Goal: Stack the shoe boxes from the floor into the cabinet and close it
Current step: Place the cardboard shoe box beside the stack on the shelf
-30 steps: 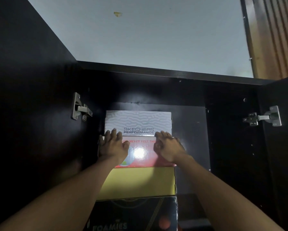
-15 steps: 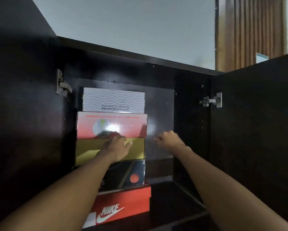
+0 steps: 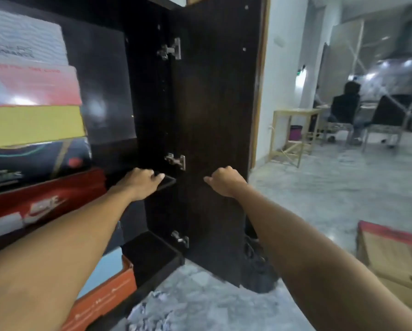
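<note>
A stack of shoe boxes fills the left of the dark cabinet: a white box (image 3: 21,39) on top, then a red-pink box (image 3: 30,84), a yellow box (image 3: 33,125), a black box (image 3: 37,158) and a red Nike box (image 3: 45,199). An orange box (image 3: 104,290) sits on the shelf below. My left hand (image 3: 140,181) hovers at the shelf edge with loose fingers and holds nothing. My right hand (image 3: 224,181) is loosely curled in front of the open right door (image 3: 212,103), holding nothing.
A brown cardboard box with a red rim (image 3: 396,259) lies on the grey floor at the right. Dark shoes (image 3: 257,266) sit behind the door's lower edge. Farther back are a wooden table (image 3: 293,130), chairs and a seated person (image 3: 348,108).
Both hands have left the red-pink box and dropped away from the stack. My view has swung right and down, from the cabinet's top to its right door and the room.
</note>
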